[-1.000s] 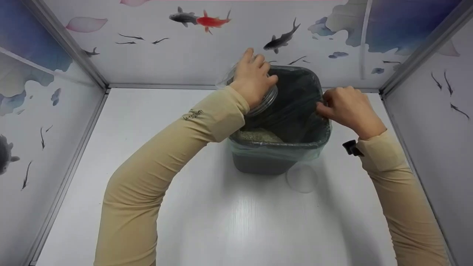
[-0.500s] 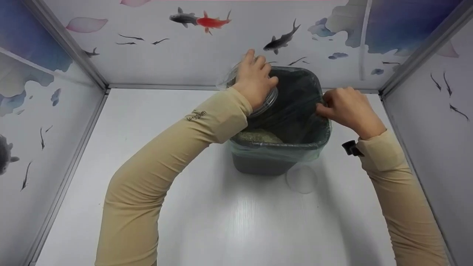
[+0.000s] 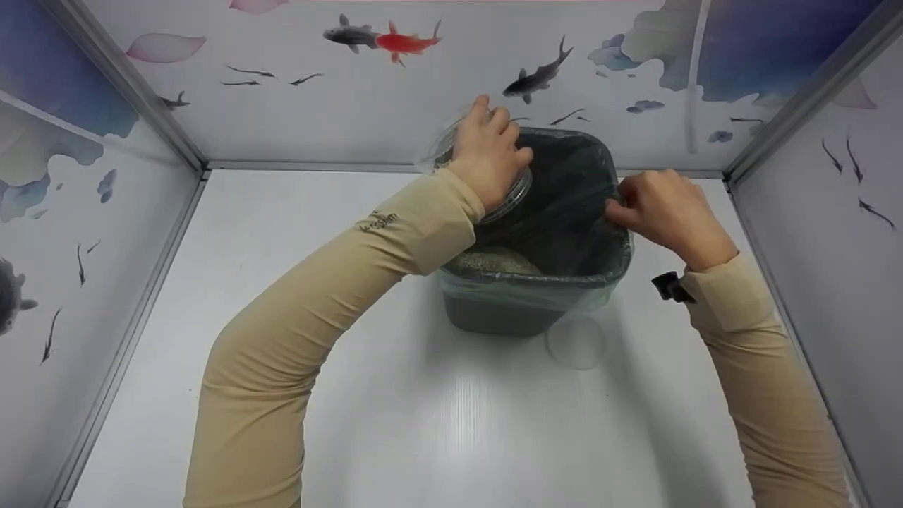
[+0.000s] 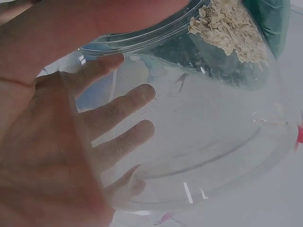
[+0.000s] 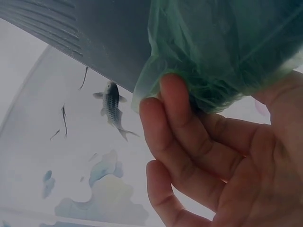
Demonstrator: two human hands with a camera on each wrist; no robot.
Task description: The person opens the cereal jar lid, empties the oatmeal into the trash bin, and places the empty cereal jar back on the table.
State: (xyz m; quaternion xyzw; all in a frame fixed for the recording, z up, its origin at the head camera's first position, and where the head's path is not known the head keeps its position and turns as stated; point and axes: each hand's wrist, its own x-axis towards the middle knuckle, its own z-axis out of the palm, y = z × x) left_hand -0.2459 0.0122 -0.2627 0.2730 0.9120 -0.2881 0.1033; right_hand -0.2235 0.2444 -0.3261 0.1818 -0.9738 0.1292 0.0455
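Lined bin (image 3: 487, 316), tipped jar (image 4: 203, 137) over it

Liner (image 3: 529, 291) folded over rim; jar mouth above bin's L side. L hand (image 3: 487, 156): fingers spread round jar. R hand (image 3: 667, 209): pinching liner at rim. Flakes (image 4: 229, 30) seem inside jar, so prob. tip steeper, mouth low, liner taut.

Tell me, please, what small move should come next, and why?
I would probably have the left hand tip the clear jar slightly further: pale flakes appear to lie inside it, its mouth faces into the bin, and the right hand grips the liner.
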